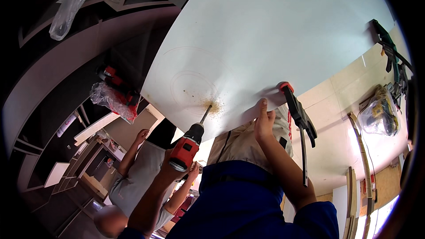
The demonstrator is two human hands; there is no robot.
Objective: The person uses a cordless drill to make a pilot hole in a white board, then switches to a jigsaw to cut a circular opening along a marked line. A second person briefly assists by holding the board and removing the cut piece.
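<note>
My left hand is wrapped round a red and black cordless drill. Its long bit meets a large white board, and brown drilling dust lies scattered around the tip. Faint curved lines and a few small dark marks show on the board near there. At the board's near edge my right hand grips with the thumb on top; its other fingers are mostly hidden. Just right of that hand a black bar clamp with a red pad sits on the same edge.
Another person in a grey shirt stands at the lower left, arms raised. More clamps hold the board's right end. A bagged yellow tool lies at right. Red tools with clear plastic lie left, near dark shelving.
</note>
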